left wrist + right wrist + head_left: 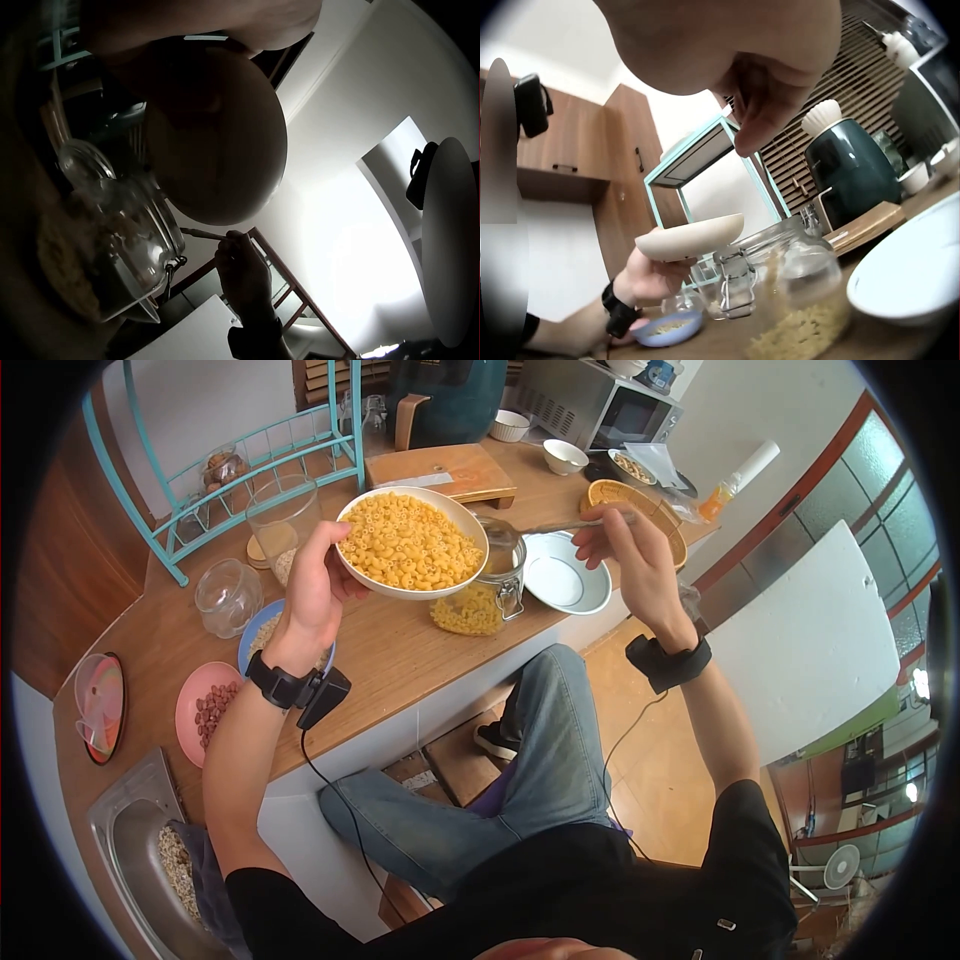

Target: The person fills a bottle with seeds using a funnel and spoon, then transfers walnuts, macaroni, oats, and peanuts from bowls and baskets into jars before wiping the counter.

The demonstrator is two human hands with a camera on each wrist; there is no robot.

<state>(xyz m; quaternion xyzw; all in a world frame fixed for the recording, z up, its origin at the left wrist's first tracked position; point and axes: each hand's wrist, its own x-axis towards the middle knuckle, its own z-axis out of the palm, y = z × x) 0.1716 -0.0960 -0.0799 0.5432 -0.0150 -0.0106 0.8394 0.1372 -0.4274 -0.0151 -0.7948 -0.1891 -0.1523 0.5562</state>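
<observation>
My left hand (318, 585) grips the edge of a white bowl (480, 550) heaped with yellow ring-shaped macaroni (410, 540), thumb over the rim. Beside the bowl stands a clip-top glass jar (508, 575) with its lid raised and macaroni at the bottom (802, 334). My right hand (635, 555) pinches the handle of a long, thin metal utensil (570, 525) whose far end reaches to the jar's mouth; that end is hidden. In the left wrist view, the bowl's underside (225, 150) hangs above the jar, close to its mouth.
An empty white dish (568, 575) stands right of the jar. To the left are a glass jar (228, 598), a blue bowl (247, 645) of grain and a pink bowl (190, 695) of reddish pieces. Behind are a teal rack (360, 440), a wooden board (440, 470) and an air fryer (450, 400).
</observation>
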